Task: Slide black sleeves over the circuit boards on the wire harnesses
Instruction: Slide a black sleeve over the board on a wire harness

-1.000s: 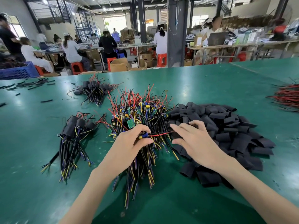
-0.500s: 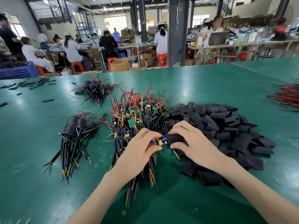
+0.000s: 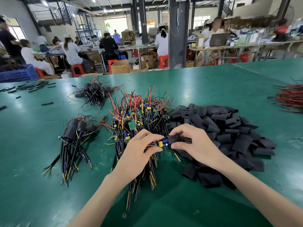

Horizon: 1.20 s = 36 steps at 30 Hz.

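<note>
Both hands meet low over the green table [image 3: 205, 89]. The left hand [image 3: 141, 148] pinches a small circuit board [image 3: 161, 143] between thumb and fingertips; only its yellow and blue parts peek out, and the rest hides under the fingers. The right hand [image 3: 195, 145] curls round a black sleeve [image 3: 175, 139], its mouth right at the board's end, though any overlap is hard to make out. Just behind sits the wire harness pile [image 3: 139, 115]. To the right is the sleeve heap [image 3: 229, 128], partly covered by the right wrist. A sleeved bundle [image 3: 75, 130] lies left. Red wires [image 3: 291, 97] are cut off at the right edge.
</note>
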### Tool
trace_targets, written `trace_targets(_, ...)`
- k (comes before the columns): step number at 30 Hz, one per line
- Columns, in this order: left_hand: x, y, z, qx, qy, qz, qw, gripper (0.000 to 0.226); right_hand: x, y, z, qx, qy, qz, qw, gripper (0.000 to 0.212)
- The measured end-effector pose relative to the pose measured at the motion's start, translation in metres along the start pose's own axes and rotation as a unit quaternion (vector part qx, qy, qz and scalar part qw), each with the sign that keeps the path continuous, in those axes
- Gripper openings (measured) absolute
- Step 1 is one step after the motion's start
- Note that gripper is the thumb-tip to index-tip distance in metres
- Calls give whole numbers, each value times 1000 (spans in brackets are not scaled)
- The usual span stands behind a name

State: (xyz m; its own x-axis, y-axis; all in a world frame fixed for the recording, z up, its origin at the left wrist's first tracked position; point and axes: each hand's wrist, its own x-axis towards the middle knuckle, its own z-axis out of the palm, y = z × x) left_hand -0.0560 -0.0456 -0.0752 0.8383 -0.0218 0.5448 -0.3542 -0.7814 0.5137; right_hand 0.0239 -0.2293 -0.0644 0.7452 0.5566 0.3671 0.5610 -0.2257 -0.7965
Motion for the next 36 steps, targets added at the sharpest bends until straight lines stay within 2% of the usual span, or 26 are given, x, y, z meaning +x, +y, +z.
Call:
trace_targets(3,0,0,-1,-17,22,3,1000,31,1,1,-2,58,-26,33,997,30)
trace_targets(8,1,0,-2,-29,26,7,999,32,1,2,-4,86,-46,60,993,33)
trace_targets(13,0,2,-1,-33,6,-20,999,30,1,-1,-1,23,-16,2,1000,36)
trace_targets(17,0,5,-1,-49,6,-41,998,38,-3,-2,6,-12,8,-53,998,38)
trace_targets(21,0,8,-1,-100,16,-86,991,45,-6,-3,12,-34,21,-72,997,32)
trace_targets(26,2,9,-6,-172,18,-124,977,45,-3,-1,10,-10,18,-46,999,34)
trace_targets(31,1,11,-6,-170,26,-134,976,35,-5,-2,11,-23,7,-41,999,34)
trace_targets(36,1,12,-8,-163,45,-108,980,29,-3,-1,9,-14,-29,-28,999,34)
